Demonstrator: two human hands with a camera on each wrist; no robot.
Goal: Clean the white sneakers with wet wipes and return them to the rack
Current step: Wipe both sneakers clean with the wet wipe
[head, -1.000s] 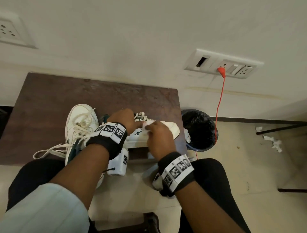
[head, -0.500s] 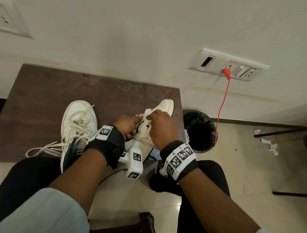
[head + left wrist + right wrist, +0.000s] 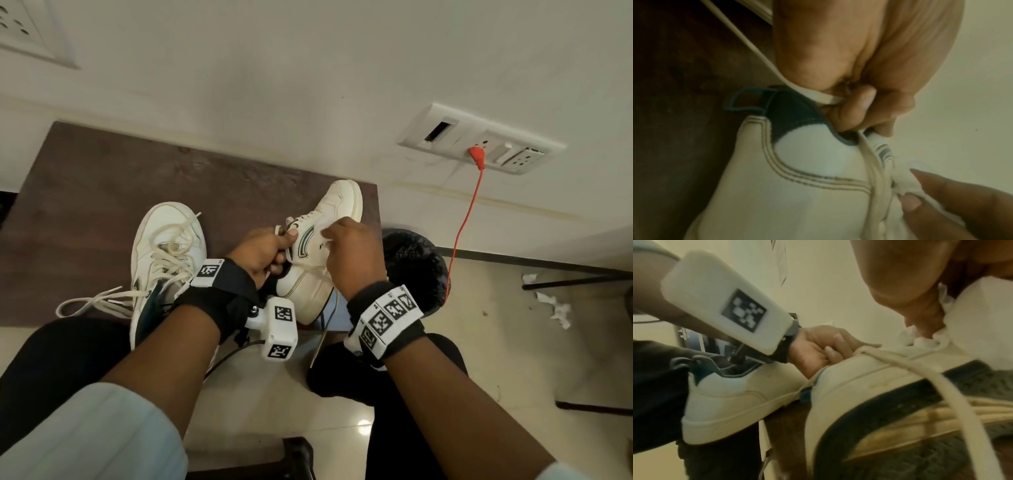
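While against wall (image 3: 308, 68), table (image 3: 102, 205) under sneakers (image 3: 164, 246)

White sneaker (image 3: 310, 274) with dark teal collar and striped side mark; second white sneaker (image 3: 164, 246), cream laces; dark brown desk (image 3: 102, 185); orange cable (image 3: 462, 226); black bin (image 3: 418, 260).

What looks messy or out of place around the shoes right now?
Crumpled white scraps litter the floor right of the bin, not inside it. The resting sneaker has laces trailing loose across the table.
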